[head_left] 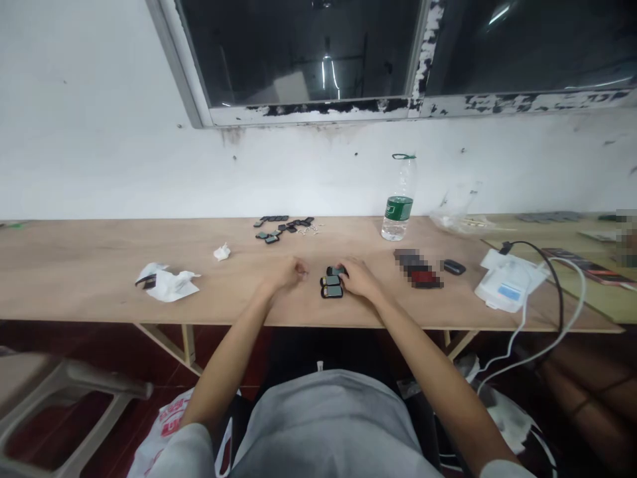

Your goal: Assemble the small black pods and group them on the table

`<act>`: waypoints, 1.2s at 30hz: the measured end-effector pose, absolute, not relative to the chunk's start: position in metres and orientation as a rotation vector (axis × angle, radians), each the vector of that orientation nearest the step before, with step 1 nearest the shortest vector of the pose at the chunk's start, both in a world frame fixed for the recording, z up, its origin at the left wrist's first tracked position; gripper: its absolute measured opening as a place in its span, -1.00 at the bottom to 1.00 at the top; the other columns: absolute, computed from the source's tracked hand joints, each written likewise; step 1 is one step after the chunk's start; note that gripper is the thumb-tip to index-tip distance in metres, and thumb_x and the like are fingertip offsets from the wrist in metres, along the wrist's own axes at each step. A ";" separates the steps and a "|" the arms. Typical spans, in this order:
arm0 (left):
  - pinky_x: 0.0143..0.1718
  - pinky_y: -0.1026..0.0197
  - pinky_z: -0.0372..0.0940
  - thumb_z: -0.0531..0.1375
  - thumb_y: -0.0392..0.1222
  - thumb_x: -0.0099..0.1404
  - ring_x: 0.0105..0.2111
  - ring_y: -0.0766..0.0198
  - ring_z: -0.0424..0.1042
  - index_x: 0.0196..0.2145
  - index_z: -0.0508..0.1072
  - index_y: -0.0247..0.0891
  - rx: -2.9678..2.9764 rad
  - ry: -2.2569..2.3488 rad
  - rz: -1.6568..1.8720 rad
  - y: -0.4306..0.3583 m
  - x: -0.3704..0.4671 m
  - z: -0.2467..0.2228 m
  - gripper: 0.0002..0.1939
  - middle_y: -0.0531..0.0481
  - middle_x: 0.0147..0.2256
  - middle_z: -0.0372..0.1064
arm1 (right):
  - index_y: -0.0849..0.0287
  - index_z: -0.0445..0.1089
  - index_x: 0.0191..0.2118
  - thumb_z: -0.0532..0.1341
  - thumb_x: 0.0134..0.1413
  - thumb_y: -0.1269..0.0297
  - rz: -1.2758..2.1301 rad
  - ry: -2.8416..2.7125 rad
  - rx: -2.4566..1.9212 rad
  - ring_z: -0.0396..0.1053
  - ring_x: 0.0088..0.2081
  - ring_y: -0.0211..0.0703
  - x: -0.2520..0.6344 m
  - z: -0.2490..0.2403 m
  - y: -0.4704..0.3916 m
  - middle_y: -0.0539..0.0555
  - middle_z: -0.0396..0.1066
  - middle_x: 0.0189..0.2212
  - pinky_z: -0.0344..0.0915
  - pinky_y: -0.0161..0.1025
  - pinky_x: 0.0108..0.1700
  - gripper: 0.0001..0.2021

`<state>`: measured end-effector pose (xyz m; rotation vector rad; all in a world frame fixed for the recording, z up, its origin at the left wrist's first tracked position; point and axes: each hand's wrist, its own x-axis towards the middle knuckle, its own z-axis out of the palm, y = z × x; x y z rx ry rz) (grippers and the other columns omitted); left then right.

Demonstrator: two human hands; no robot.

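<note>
Three small dark devices with grey faces lie stacked in a column on the wooden table; the nearest one (332, 291) and the middle one (330, 281) are untouched. My right hand (358, 277) has its fingertips on the right end of the farthest device (335, 271). To the left of the column, my left hand (290, 272) is closed just above the table, its fingers pinched together; whatever they hold is too small and blurred to name. Farther back lies a loose group of similar dark pieces (271, 237) with small white bits (309, 230) beside it.
A water bottle (398, 211) stands near the wall. Crumpled tissues (172, 284) lie at the left. On the right are a black oval object (454, 267), a white box (508, 282) with cables, and a plastic bag (460, 212). The table (89, 265) ends near my body.
</note>
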<state>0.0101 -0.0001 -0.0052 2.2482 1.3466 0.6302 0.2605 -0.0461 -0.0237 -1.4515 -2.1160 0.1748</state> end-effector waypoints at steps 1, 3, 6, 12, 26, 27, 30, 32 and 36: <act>-0.31 0.15 0.32 0.29 -0.25 0.02 -0.34 0.12 0.46 -0.39 0.56 -0.25 2.256 1.339 0.634 0.000 0.010 -0.005 -0.87 -0.06 -0.36 0.51 | 0.15 0.44 -0.09 0.21 0.11 0.52 0.181 -2.110 -1.432 0.35 0.07 0.09 0.261 -0.024 -0.045 0.19 0.49 -0.02 0.17 -0.02 0.13 -0.75; -0.32 0.17 0.32 0.27 -0.25 0.03 -0.35 0.14 0.45 -0.39 0.55 -0.25 2.273 1.334 0.632 -0.001 0.011 -0.005 -0.87 -0.06 -0.37 0.51 | 0.17 0.42 -0.09 0.22 0.05 0.55 0.204 -2.099 -1.366 0.37 0.04 0.04 0.262 -0.025 -0.044 0.19 0.46 -0.03 0.22 -0.07 0.11 -0.70; -0.32 0.18 0.32 0.24 -0.24 0.05 -0.36 0.16 0.45 -0.38 0.55 -0.26 2.310 1.308 0.597 -0.001 0.014 -0.006 -0.86 -0.06 -0.38 0.51 | 0.19 0.40 -0.08 0.19 -0.03 0.63 0.260 -2.060 -1.244 0.40 -0.02 -0.06 0.263 -0.027 -0.041 0.18 0.43 -0.04 0.28 -0.17 0.07 -0.63; -0.27 0.16 0.35 0.22 -0.24 0.12 -0.33 0.15 0.48 -0.31 0.53 -0.26 2.413 1.204 0.573 -0.006 0.018 -0.001 -0.84 -0.08 -0.34 0.54 | 0.16 0.47 -0.12 0.20 0.05 0.54 0.325 -1.946 -1.228 0.44 -0.10 -0.09 0.261 -0.022 -0.041 0.13 0.49 -0.12 0.35 -0.20 -0.03 -0.73; -0.01 0.06 0.42 0.20 -0.15 0.38 -0.08 0.12 0.52 -0.13 0.57 -0.23 2.523 0.783 1.023 -0.030 0.035 0.018 -0.80 -0.14 -0.07 0.56 | 0.21 0.52 -0.14 0.30 0.11 0.27 0.721 -1.646 -1.074 0.53 -0.27 -0.12 0.258 -0.004 -0.050 0.16 0.58 -0.14 0.44 -0.21 -0.16 -0.78; 0.04 0.04 0.41 0.20 -0.15 0.39 -0.05 0.10 0.52 -0.15 0.59 -0.22 2.524 0.781 1.037 -0.030 0.035 0.017 -0.81 -0.14 -0.04 0.55 | 0.21 0.52 -0.13 0.31 0.10 0.26 0.738 -1.637 -1.064 0.53 -0.27 -0.12 0.258 -0.003 -0.050 0.16 0.58 -0.14 0.45 -0.20 -0.16 -0.78; 0.14 0.00 0.36 0.21 -0.16 0.38 0.04 0.06 0.50 -0.20 0.64 -0.18 2.480 0.802 1.097 -0.030 0.035 0.016 -0.81 -0.12 0.05 0.51 | 0.21 0.52 -0.13 0.33 0.08 0.24 0.794 -1.628 -1.027 0.54 -0.25 -0.11 0.258 -0.002 -0.051 0.17 0.57 -0.11 0.45 -0.18 -0.14 -0.75; 0.15 -0.01 0.36 0.24 -0.17 0.35 0.05 0.04 0.49 -0.23 0.65 -0.18 2.412 0.842 1.145 -0.030 0.037 0.015 -0.83 -0.12 0.06 0.51 | 0.22 0.52 -0.12 0.35 0.06 0.24 0.839 -1.625 -1.011 0.54 -0.25 -0.10 0.258 -0.002 -0.051 0.18 0.57 -0.09 0.45 -0.17 -0.14 -0.73; 0.05 0.00 0.44 0.31 -0.20 0.24 -0.12 0.06 0.58 -0.26 0.61 -0.25 2.161 0.878 1.167 -0.028 0.043 0.011 -0.87 -0.13 -0.10 0.59 | 0.23 0.53 -0.11 0.36 0.05 0.24 0.915 -1.608 -1.013 0.54 -0.21 -0.07 0.261 -0.003 -0.050 0.18 0.57 -0.11 0.45 -0.17 -0.13 -0.71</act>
